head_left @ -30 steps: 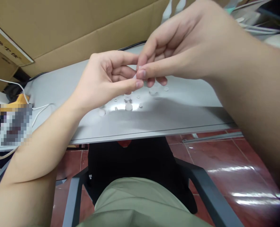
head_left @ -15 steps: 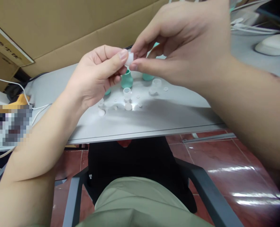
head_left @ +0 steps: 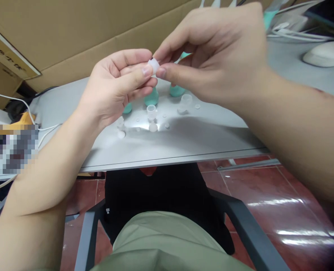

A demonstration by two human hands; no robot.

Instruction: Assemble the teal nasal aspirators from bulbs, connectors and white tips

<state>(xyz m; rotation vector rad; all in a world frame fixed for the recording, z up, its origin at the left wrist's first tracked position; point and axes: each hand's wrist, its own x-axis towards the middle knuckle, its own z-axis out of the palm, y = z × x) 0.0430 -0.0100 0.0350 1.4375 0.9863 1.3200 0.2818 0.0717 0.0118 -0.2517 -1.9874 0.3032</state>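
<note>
Between my two hands, above the table, is a small white plastic cap point(head_left: 154, 65). My left hand point(head_left: 118, 81) pinches it between thumb and fingers from the left. From the right, the thumb and forefinger of my right hand point(head_left: 209, 56) close on the same piece. Below them, green bottles point(head_left: 151, 98) stand on the table, partly hidden by my hands. In front of these are a clear small cup point(head_left: 151, 111), another clear cup point(head_left: 186, 99) and several little white discs point(head_left: 153, 127).
The grey table point(head_left: 161, 150) backs onto a cardboard wall point(head_left: 93, 30). A white mouse point(head_left: 326, 54) and cables lie to the right. At the left are white cables, a yellow object point(head_left: 25, 119) and a blurred-out item point(head_left: 17, 148). Chair armrests point(head_left: 240, 210) flank my lap.
The white cap has tilted and shifted slightly upward in my fingers. My left fingers have spread a little behind it, and my right hand has moved slightly left.
</note>
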